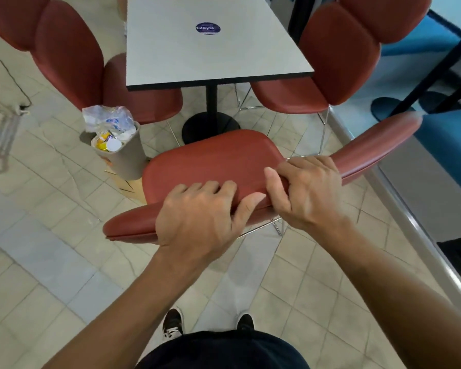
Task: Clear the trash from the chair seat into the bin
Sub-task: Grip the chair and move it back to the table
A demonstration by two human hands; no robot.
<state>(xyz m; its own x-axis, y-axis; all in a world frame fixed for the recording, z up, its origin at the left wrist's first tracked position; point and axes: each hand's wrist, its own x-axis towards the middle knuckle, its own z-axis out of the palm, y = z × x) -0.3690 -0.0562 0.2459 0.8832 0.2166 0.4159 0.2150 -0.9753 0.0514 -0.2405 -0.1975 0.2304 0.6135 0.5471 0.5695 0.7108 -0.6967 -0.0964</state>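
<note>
Red padded chair with a smooth vinyl seat and thin chrome legs, standing just in front of the person; its seat shows no trash. The trash, crumpled clear plastic wrappers, a yellow packet and a white lid, lies heaped in and above the rim of the grey tapered plastic bin, which stands on the tiled floor touching the chair's left front corner. The left hand and the right hand are side by side, each curled over the top edge of the chair's backrest. The wrappers look light, soft and springy, likely to slide off the heap; pinching them by a fold would suit. The chair looks stiff and moderately light, its vinyl possibly slippery; the backrest edge offers a firm hold. Beyond the chair stands a white square table on a black pedestal.
</note>
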